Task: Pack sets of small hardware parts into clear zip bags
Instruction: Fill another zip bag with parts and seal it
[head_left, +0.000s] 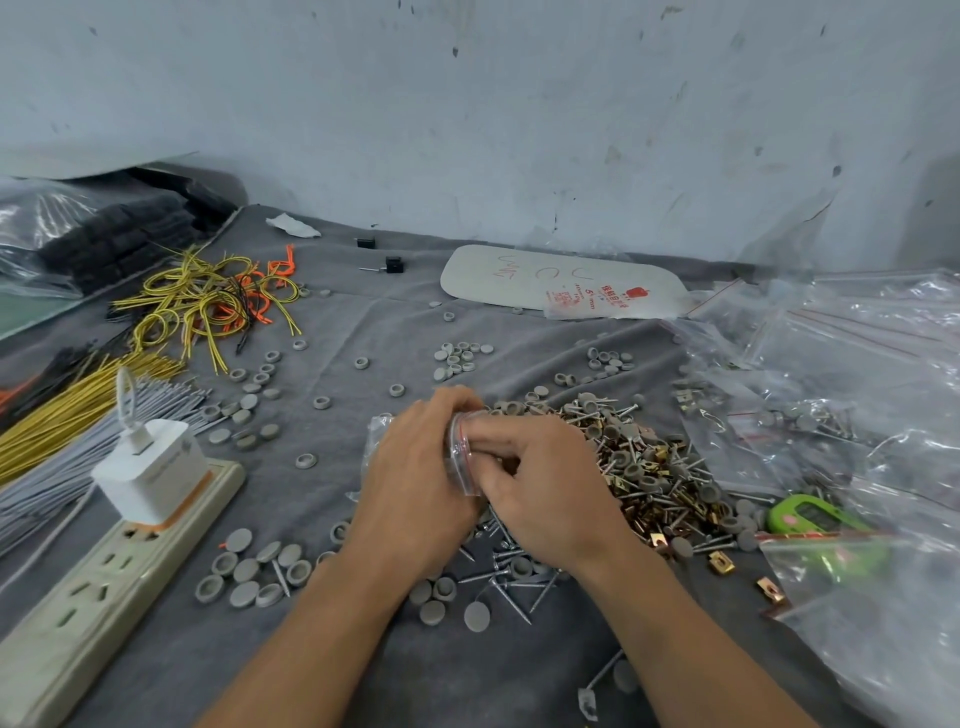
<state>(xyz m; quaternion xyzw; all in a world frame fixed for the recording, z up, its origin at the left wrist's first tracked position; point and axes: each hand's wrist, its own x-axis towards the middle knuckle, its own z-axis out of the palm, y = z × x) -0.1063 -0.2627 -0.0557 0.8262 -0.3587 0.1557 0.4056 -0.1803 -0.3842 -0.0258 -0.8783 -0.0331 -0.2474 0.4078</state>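
A small clear zip bag (461, 451) with a red seal line is held between both hands, just above the grey-covered tabletop (363, 322). The bag's body is gripped by the curled left hand (415, 467), and its mouth is pinched by the fingers of the right hand (545, 483). Just right of the hands, a hardware pile (660, 467) of screws, brass clips and grey caps is heaped. Loose grey caps (249, 571) are scattered to the left. Further left a power strip (93, 597) is laid, and clear bags (857, 364) are piled far right.
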